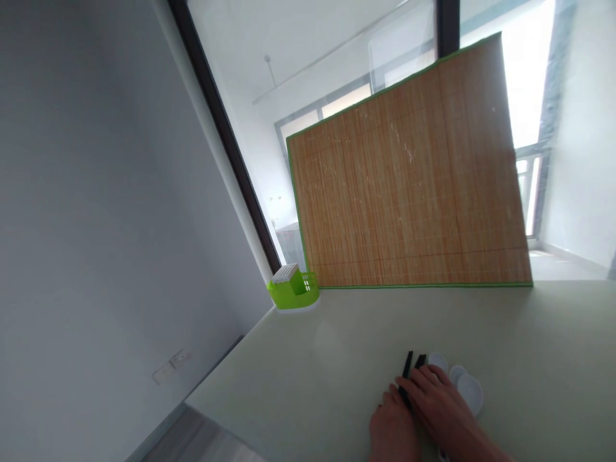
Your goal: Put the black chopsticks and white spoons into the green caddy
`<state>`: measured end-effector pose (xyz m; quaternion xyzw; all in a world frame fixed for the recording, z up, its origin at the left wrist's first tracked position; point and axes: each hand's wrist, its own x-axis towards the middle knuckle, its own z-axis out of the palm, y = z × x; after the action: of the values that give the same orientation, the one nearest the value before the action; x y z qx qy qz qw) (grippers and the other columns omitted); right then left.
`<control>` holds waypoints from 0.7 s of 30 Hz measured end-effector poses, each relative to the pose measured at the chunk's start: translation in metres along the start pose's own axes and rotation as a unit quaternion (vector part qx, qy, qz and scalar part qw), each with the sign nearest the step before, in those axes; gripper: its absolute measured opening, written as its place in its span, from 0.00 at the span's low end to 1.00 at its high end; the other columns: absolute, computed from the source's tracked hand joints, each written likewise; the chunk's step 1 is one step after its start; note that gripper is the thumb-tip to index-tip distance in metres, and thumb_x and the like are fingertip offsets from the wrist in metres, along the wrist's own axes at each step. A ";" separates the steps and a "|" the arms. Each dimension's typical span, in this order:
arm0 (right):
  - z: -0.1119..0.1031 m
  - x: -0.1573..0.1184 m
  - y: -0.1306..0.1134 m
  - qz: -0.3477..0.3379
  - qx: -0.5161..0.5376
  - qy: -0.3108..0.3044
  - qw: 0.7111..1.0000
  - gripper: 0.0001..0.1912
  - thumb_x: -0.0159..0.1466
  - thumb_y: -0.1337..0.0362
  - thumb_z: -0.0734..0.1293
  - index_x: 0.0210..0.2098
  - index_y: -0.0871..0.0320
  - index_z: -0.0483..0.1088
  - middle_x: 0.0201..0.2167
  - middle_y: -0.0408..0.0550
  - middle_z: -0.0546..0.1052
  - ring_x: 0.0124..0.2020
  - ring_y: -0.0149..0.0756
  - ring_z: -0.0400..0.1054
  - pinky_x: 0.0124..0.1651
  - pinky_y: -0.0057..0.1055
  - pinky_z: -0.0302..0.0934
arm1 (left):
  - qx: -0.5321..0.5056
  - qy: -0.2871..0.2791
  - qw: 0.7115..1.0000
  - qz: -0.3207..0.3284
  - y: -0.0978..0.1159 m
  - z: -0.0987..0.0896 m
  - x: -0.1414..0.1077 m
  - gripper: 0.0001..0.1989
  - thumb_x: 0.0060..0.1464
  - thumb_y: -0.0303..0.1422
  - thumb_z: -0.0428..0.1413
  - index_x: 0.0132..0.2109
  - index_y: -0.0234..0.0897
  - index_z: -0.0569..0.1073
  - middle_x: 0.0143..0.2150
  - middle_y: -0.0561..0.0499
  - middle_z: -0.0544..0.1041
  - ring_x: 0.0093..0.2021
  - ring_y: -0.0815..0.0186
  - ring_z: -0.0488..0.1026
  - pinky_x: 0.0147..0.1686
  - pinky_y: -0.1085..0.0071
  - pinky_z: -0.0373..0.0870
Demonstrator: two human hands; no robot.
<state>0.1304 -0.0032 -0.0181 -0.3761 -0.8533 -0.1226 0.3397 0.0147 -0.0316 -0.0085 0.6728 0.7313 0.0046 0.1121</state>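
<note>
Close together near the bottom of the head view, both my hands rest low over the table. My left hand [394,423] has its fingers curled against a thin black stick [408,366]. Bent over the same black stick from the other side are the fingers of my right hand [439,401]. A second short black piece [420,360] pokes out past the right fingertips. Beside the right hand lie white round discs: one at the fingertips [437,361], a small one [457,373] and a larger one [471,393]. The lower part of the sticks is hidden by my hands.
The pale table [308,372] reaches back to a glass partition. A brown bamboo mat with green edging [409,186] stands upright against the glass. At the far left corner sits a bright green plastic basket [293,294]. A grey wall [120,224] borders the left side.
</note>
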 end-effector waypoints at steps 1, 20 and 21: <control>0.002 -0.001 0.000 0.002 0.018 -0.010 1.000 0.17 0.58 0.75 0.60 0.43 0.53 0.70 0.33 0.46 0.74 0.36 0.37 0.67 0.45 0.37 0.57 | 0.004 -0.001 1.000 -0.007 0.001 -0.001 -0.002 0.26 0.57 0.19 0.38 0.62 0.32 0.60 0.46 0.33 0.72 0.44 0.55 0.73 0.41 0.63 0.70; 0.004 -0.005 0.006 -0.011 0.070 -0.073 0.995 0.09 0.57 0.73 0.63 0.33 0.53 0.70 0.29 0.42 0.72 0.34 0.35 0.65 0.46 0.36 0.53 | -0.057 -0.057 0.994 0.068 -0.004 -0.031 -0.025 0.27 0.51 0.37 0.50 0.58 0.35 0.63 0.53 0.33 0.65 0.50 0.46 0.64 0.46 0.50 0.66; 0.005 -0.006 0.007 -0.016 0.066 -0.076 0.995 0.10 0.57 0.73 0.63 0.33 0.52 0.70 0.29 0.42 0.72 0.34 0.35 0.65 0.45 0.36 0.53 | -0.052 -0.061 0.994 0.076 -0.009 -0.035 -0.026 0.28 0.51 0.40 0.51 0.58 0.36 0.62 0.53 0.34 0.65 0.51 0.46 0.64 0.46 0.49 0.66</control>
<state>0.1357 0.0002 -0.0260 -0.3475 -0.8887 -0.0424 0.2960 0.0021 -0.0526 0.0286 0.7190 0.6683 0.0098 0.1904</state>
